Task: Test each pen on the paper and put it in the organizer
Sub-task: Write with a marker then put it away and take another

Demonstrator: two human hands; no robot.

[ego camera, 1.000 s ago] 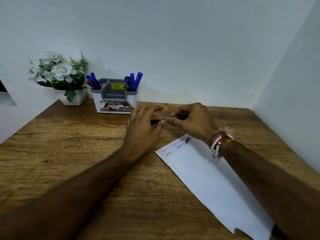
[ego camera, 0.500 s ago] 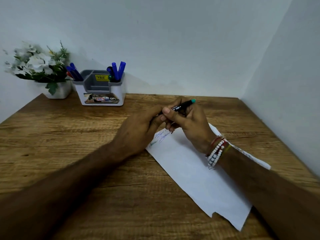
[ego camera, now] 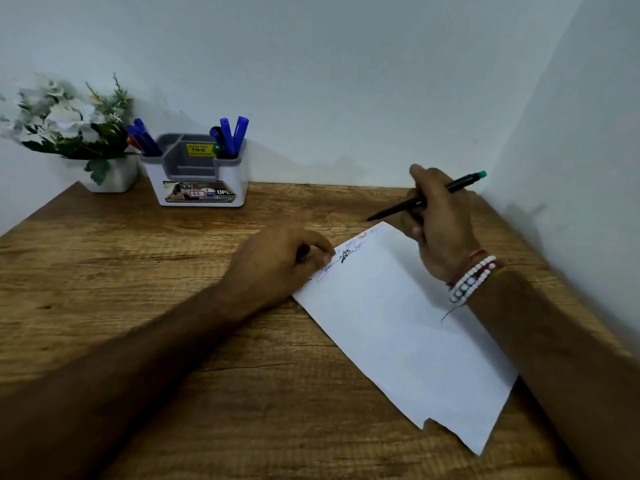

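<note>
At a wooden table (ego camera: 145, 306) set into a corner of pale walls, a person's right hand (ego camera: 441, 230) holds a black pen (ego camera: 429, 198) with a teal end, its grip closed around the barrel. The pen hangs above the table at about one o'clock, its tip pointing toward nine o'clock and clear of the surface, just beyond the far corner of the paper (ego camera: 408, 327). The left hand (ego camera: 277, 265) rests at the sheet's far left edge, near the centre of the scene, fingers curled with something small and dark showing inside them; what it is cannot be told. Scribbles in blue, black and green run along the paper's top edge beside that hand. A white and grey organizer (ego camera: 197, 174) stands at eleven o'clock against the wall, well apart from both hands, with blue pens (ego camera: 232, 136) upright in its right compartment and more blue pens leaning in its left. A white pot of flowers (ego camera: 69, 123) sits just beside it at ten o'clock. Beaded bracelets (ego camera: 469, 278) circle the right wrist.
</note>
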